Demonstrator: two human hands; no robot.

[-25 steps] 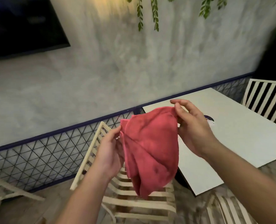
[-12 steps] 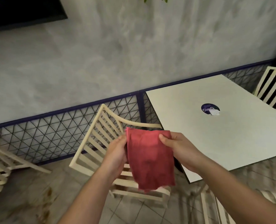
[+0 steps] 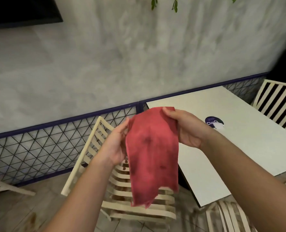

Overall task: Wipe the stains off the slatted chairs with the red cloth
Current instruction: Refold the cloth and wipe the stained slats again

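A: Layout?
B: White surface (image 3: pixel 239 148) just right of the slatted chair (image 3: pixel 130 214). Brownish marks on the chair seat, not yet wiped.
A: Why is the red cloth (image 3: pixel 152 156) up in the air?
B: My judgement: it's spread to find a clean face, since dark spots show on it. It hangs above the chair seat.
A: Grip?
B: Left hand (image 3: pixel 115 146) and right hand (image 3: pixel 187 129) pinch its upper edge. The cloth hangs below the fingers (image 3: pixel 123 126), clear of the slats.

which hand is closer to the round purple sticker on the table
Right. The right hand pinches the red cloth at its top corner, close beside the sticker in view; the left hand holds the opposite edge, farther off, in front of the slatted chair.
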